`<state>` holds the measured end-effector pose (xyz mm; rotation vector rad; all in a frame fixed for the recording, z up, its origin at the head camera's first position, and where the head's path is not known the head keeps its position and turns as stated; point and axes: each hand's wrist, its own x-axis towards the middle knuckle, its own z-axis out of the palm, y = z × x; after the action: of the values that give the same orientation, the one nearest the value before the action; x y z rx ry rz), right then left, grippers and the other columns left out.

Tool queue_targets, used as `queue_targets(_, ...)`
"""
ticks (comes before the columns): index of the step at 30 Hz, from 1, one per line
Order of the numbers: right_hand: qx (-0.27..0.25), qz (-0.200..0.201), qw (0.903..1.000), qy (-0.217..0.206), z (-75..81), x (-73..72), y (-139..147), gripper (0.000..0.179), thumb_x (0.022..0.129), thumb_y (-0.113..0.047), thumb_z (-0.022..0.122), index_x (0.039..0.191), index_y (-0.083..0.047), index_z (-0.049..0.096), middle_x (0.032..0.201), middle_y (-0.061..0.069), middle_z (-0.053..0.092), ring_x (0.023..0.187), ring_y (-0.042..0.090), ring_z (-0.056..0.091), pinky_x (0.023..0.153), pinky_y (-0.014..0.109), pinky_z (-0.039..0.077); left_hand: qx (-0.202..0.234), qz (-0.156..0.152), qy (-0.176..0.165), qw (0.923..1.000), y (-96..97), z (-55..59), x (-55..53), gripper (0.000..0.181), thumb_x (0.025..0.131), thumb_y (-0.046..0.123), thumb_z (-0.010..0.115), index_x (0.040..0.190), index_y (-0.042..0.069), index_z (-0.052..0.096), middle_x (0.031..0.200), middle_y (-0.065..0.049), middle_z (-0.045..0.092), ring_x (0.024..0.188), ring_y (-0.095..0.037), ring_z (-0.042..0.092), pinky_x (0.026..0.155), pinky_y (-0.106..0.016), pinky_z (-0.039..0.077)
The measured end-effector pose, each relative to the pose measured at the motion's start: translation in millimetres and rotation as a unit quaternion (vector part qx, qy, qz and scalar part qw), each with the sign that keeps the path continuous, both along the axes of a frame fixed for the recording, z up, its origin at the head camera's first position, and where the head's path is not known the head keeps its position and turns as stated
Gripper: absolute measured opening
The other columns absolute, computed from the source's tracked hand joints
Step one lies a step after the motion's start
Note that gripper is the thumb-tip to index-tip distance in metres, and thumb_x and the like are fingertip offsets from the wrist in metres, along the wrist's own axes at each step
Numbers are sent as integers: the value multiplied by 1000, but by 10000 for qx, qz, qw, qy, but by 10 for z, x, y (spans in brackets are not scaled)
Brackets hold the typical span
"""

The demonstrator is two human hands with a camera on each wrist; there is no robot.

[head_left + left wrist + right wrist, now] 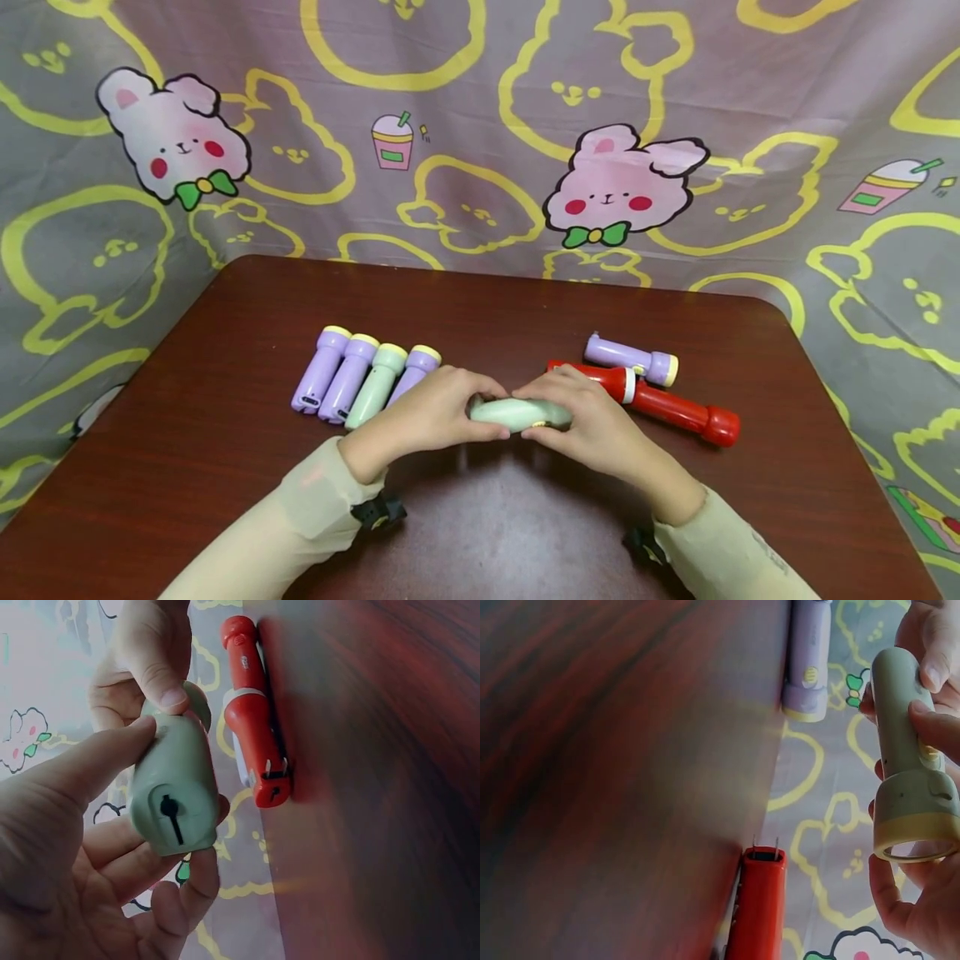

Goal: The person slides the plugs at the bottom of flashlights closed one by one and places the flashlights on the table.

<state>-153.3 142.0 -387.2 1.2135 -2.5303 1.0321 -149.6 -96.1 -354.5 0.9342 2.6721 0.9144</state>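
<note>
Both hands hold a pale green flashlight [517, 414] just above the table, lying crosswise in the head view. My left hand [442, 408] grips its tail end, thumb on the near side. My right hand [588, 417] grips the head end, which has a yellow rim [915, 832] around the lens. In the left wrist view the tail face shows a black slot [172, 817] with a round top. A yellow switch [928, 752] sits on the body, partly under a thumb in the right wrist view.
Left on the brown table [225, 467], several purple and green flashlights [345, 375] lie in a row. To the right lies a red flashlight length [675, 408] with a white ring and metal prongs; whether one or two, I cannot tell. Behind it is a purple flashlight [630, 358].
</note>
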Motion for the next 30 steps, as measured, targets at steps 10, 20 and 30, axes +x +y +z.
queue_targets(10,472,298,9984,-125,-59,-101,-158,39,77,-22,86,114,-22,72,108,-11,72,97,9,52,80,28,48,-321,337,-99,9989,-106,-105,33,28,81,32,81,103,16,76,86,8,73,70,-2,58,62,-21,46)
queue_targets(20,774,259,9964,-237,-36,-112,-224,38,79,-26,85,115,-22,72,111,-11,70,99,10,53,80,27,49,-222,470,-185,9985,-182,-158,77,20,83,32,79,98,19,75,72,14,67,60,1,55,56,-20,44)
queue_targets(30,674,36,9970,-386,11,-97,-159,42,81,-27,83,120,-18,70,119,-7,69,107,15,55,86,33,52,-572,680,1,9960,-232,-167,188,21,80,32,81,94,16,76,73,11,66,60,-2,51,54,-21,42)
